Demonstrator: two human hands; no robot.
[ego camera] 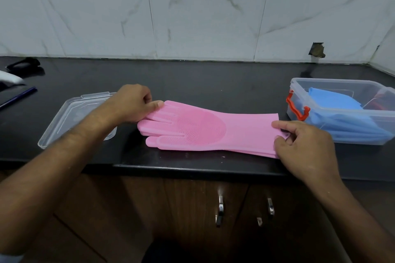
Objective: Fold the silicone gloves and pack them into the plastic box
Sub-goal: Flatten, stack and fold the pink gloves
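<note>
A pink glove (205, 128) is lying mid-counter, its palm showing a deeper pink oval of fine raised ridges, its thumb dotted with small bumps. The counter (192, 77) under it is showing glossy black. At the right, a clear plastic box (342, 111) is showing folded sky-blue gloves (333, 113) through its walls, with an orange-red clasp (298, 107) standing out on its left end and something dark red at its far right. A clear, colourless lid (74, 117) is sitting at the left. The far wall tiles (192, 17) are showing white with grey-green veining. The near cabinet doors (192, 209) are showing dark brown with silver handles (220, 209).
</note>
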